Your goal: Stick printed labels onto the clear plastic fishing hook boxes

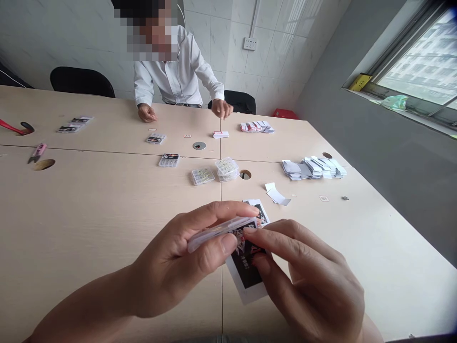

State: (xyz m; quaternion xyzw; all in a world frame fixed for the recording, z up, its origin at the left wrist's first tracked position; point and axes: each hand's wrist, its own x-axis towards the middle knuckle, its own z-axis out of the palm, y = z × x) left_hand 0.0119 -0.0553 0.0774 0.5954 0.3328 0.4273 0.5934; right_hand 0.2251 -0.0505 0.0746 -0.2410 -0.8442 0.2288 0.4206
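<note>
My left hand [174,257] grips a clear flat plastic box [207,233] on edge between thumb and fingers, above the table. My right hand [317,271] pinches a black printed label [252,247] against the face of that box. Its thumb and index finger press on the label, and part of it is hidden by them. Beneath both hands is a white sheet [252,296] with black printed panels. Whether the sheet touches the label I cannot tell.
Ahead stand stacked clear boxes [227,166], another clear box [203,176] and a labelled box [169,160]. Paper slips [314,168] lie in piles at right, near curled strips [277,195]. A pink cutter [38,152] lies at left. A co-worker [174,71] sits across the table [89,228].
</note>
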